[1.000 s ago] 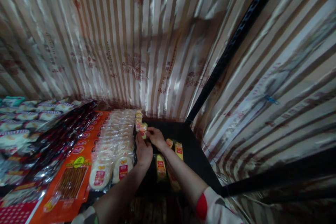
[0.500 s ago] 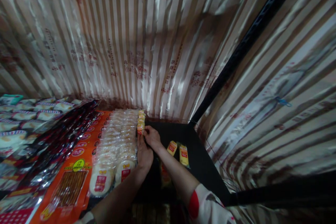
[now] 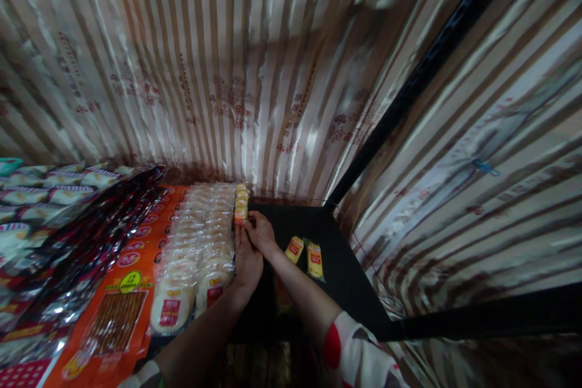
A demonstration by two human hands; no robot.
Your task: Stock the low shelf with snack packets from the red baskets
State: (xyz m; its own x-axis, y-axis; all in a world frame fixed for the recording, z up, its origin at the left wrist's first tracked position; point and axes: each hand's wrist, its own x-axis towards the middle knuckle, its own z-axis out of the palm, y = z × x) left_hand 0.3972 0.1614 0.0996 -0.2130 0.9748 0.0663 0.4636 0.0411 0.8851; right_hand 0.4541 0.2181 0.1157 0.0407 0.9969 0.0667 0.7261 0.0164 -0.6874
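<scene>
Both hands meet at the back of a dark shelf (image 3: 336, 267). My left hand (image 3: 247, 260) lies with fingers together against the row of small yellow packets (image 3: 240, 206) standing beside the white round cakes. My right hand (image 3: 259, 231) pinches the front packet of that row. Two more yellow packets (image 3: 305, 254) lie loose on the shelf just right of my right forearm.
Two rows of white round cake packs (image 3: 200, 248) run back left of the hands. Orange sausage packs (image 3: 122, 291) and dark glossy bags (image 3: 91, 242) lie further left. Striped shiny cloth (image 3: 254, 73) lines the back and right; a black post (image 3: 409, 91) rises at the shelf corner.
The packet held in my hands a second ago now stands pushed back against the yellow row. Both hands moved slightly away from me with it; the view shifted a little.
</scene>
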